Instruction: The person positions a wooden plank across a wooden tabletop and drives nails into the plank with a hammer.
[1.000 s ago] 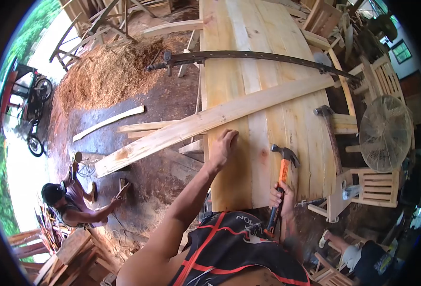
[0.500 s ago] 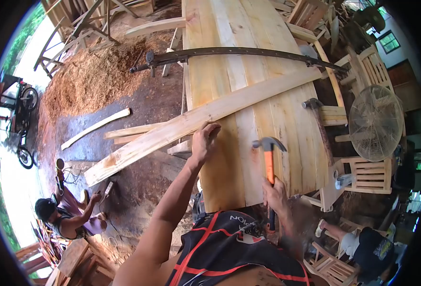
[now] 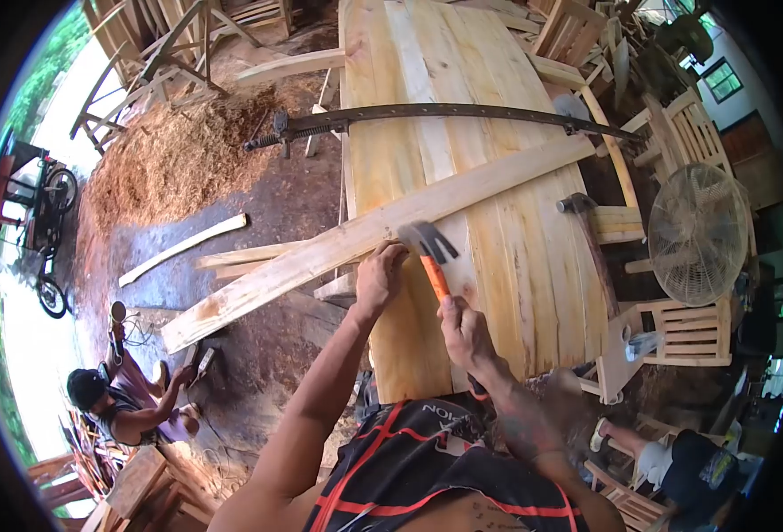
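In my right hand (image 3: 467, 333) is a claw hammer (image 3: 435, 276) with an orange handle, its dark head close beside my left fingertips. My left hand (image 3: 381, 278) is closed in a pinch at the near edge of a loose board (image 3: 489, 184); whatever the fingers hold is too small to make out. That board lies diagonally across a panel of joined planks (image 3: 517, 301) and sticks out past its left side. Farther up, a long metal bar clamp (image 3: 462, 110) spans the panel.
A second hammer (image 3: 590, 239) lies along the panel's right edge. Beyond it stand a round fan (image 3: 698, 232) and wooden chairs (image 3: 685, 330). On the left are a sawdust heap (image 3: 174, 164), a wood strip (image 3: 183, 248) and a seated person (image 3: 134, 412). Another person (image 3: 697, 470) is lower right.
My right hand has brought the hammer up and left, so its head is now beside my left fingertips. My left hand stays pinched at the board's edge.
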A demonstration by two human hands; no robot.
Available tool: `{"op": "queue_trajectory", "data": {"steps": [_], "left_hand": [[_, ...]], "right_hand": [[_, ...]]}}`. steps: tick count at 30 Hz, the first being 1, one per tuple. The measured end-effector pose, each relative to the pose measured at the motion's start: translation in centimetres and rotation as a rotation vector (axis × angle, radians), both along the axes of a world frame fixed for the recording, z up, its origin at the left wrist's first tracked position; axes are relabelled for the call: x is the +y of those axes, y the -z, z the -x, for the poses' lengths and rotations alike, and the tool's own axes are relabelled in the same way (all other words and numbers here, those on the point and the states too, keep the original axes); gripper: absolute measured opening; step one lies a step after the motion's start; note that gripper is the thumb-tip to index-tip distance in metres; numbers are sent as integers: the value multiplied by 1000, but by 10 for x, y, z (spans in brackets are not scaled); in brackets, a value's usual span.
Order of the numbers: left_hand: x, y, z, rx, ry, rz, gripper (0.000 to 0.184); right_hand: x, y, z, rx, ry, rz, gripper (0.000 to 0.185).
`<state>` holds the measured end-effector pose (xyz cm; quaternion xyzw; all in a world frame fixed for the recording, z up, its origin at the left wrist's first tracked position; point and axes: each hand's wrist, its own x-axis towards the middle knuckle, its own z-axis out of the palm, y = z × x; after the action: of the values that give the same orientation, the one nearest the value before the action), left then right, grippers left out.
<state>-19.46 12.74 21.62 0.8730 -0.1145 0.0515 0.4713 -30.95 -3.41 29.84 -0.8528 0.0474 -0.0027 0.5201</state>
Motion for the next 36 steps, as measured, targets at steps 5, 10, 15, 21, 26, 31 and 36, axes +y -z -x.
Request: {"op": "queue_trajectory", "data": {"steps": [5, 10, 15, 21, 26, 31, 36], "left_hand": [[3, 5, 5, 7, 28, -6, 14], [0, -4, -1, 14, 4, 37, 14], [2, 9, -4, -11, -13, 32, 16], [5, 2, 38, 147, -513, 768, 15], [-9, 11, 91, 163, -521, 769, 16], [-1, 22, 95, 288, -400, 710, 23], [0, 3, 95, 296, -412, 756, 23]], "right_hand": [[-12, -21, -3, 226, 53, -47, 45], [0, -45, 9, 114, 79, -180, 44], [-5, 14, 6, 190, 67, -92, 47], [-17, -127, 14, -125, 149, -443, 63], [-2, -66, 16, -425, 139, -608, 67], [8, 34, 6, 342, 146, -240, 46], [-16, -77, 2, -36, 229, -389, 64]]}}
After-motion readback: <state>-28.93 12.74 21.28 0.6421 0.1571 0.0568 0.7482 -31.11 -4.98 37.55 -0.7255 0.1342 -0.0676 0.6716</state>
